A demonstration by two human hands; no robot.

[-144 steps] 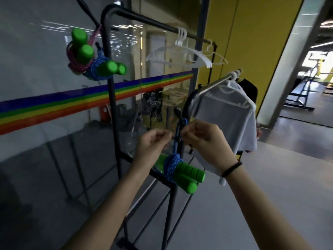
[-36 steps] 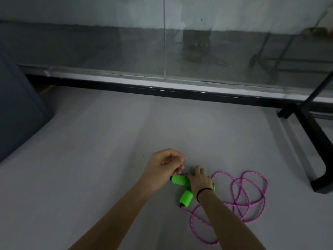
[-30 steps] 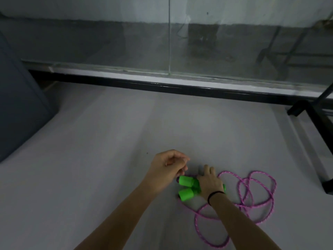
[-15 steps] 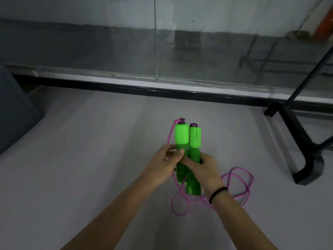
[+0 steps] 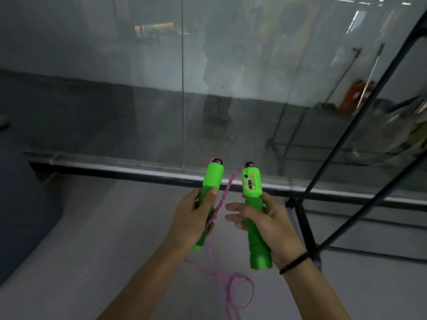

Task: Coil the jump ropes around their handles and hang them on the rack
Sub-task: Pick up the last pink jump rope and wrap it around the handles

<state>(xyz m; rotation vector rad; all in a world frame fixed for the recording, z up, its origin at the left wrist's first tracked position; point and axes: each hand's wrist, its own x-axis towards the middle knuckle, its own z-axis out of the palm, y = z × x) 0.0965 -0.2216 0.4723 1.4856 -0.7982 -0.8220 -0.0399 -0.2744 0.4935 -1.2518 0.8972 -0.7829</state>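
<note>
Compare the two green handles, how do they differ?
The right handle shows a label with a small window; the left handle is plain green. The left hand wraps the left handle and the pink rope; the right hand holds the right handle with fingers stretched out. Both are green, roughly upright, rope ends up.

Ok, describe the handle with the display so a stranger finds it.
Before the glass wall, two hands hold a pink rope's green handles. The display handle is in the right hand, nearer the black rack. Only it bears a yellow label; the left hand's handle is plain.
</note>
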